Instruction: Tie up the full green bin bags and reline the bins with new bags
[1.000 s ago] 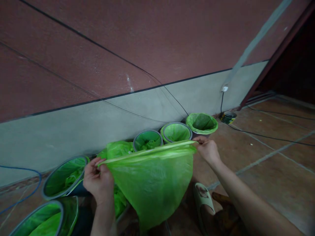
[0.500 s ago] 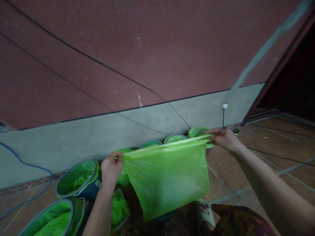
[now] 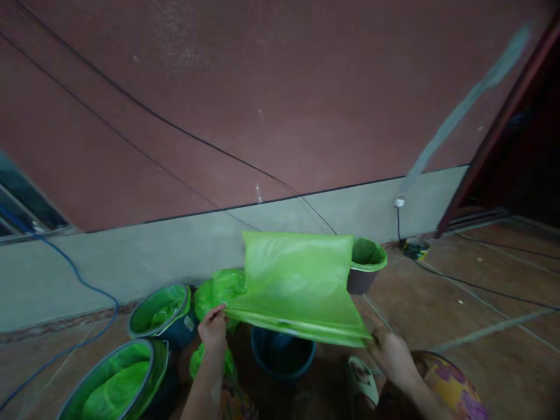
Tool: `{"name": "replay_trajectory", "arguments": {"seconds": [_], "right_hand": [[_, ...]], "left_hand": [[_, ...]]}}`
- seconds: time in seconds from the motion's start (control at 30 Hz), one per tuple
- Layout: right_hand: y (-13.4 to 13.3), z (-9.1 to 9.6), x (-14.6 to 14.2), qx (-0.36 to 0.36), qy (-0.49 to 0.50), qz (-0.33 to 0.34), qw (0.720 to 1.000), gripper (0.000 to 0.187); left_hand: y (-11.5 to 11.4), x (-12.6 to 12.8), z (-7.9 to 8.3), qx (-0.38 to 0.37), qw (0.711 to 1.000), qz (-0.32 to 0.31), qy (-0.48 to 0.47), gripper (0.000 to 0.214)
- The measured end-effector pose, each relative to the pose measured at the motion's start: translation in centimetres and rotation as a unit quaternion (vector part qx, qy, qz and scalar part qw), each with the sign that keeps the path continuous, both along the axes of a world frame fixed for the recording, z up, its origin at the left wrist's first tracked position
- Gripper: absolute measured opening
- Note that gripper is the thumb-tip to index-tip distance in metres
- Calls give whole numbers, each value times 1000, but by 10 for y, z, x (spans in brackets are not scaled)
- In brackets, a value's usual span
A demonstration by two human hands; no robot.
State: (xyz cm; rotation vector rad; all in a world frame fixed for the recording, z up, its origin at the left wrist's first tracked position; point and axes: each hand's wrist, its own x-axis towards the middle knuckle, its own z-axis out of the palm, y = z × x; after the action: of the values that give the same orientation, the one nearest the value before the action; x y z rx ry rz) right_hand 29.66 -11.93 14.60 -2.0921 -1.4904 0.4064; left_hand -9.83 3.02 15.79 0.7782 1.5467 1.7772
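Note:
I hold a thin green plastic bag [image 3: 297, 280] by its open edge. My left hand [image 3: 213, 326] pinches the left corner, my right hand [image 3: 392, 357] grips the right corner. The bag billows upward and away from me, spread flat in the air. Directly below it stands a dark blue bucket [image 3: 282, 353] with no liner in it. My fingers are closed on the bag's rim on both sides.
Along the wall stand buckets lined with green bags: two at left [image 3: 164, 312] [image 3: 116, 382] and a dark one at right [image 3: 366, 265]. A crumpled green bag [image 3: 214, 289] lies behind. A blue cable [image 3: 83, 286] and black cords [image 3: 472, 284] run over the tiled floor.
Both hands dropped low toward me and the bag flipped from hanging down to billowing up and away. The blue unlined bucket came into view beneath it.

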Motion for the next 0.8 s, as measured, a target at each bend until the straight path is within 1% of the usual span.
{"name": "replay_trajectory", "arguments": {"seconds": [0.07,0.1,0.17,0.2,0.23,0.27,0.3,0.33,0.37,0.4,0.47,0.5,0.57,0.63,0.73,0.8], "right_hand": [[-11,3,-10,20,16,26,999,60],[-17,7,-18,32,36,51,998,64],[-26,10,-39,40,80,106,990,67],[-31,9,-52,35,98,127,986,66],[-35,6,-65,24,110,142,983,64],[-40,2,-78,13,117,152,981,62],[-44,-3,-90,3,119,162,980,60],[-49,-8,-101,-5,118,174,978,58],[-53,-12,-111,-13,113,187,976,57],[-57,-16,-118,-20,102,201,974,56],[-63,-22,-129,-31,72,228,970,54],[-66,-24,-133,-34,56,242,968,54],[-69,-29,-141,-40,34,272,961,54],[-72,-34,-151,-64,22,300,951,54],[-77,-38,-165,-114,17,349,930,57],[-79,-35,-169,-114,25,378,918,61]], "left_hand": [[4,-3,6,-28,998,20,-51,21],[3,-2,10,-37,996,35,-71,23],[-7,4,13,-81,988,43,-123,27],[-16,10,11,-116,981,22,-152,29],[-28,19,7,-161,969,-14,-185,32],[-41,28,1,-213,949,-62,-224,37],[-54,39,-4,-258,919,-134,-266,45],[-67,49,-10,-278,905,-156,-282,50],[-79,57,-13,-278,890,-189,-308,54],[-88,65,-15,-246,866,-242,-362,58],[-99,72,-12,-198,839,-287,-419,64],[-100,73,-8,-183,830,-298,-435,65],[-98,71,-1,-178,830,-298,-436,63],[-94,68,2,-187,838,-298,-418,55],[-92,67,-4,-209,876,-269,-341,28],[-94,66,-10,-212,905,-230,-287,11]]}}
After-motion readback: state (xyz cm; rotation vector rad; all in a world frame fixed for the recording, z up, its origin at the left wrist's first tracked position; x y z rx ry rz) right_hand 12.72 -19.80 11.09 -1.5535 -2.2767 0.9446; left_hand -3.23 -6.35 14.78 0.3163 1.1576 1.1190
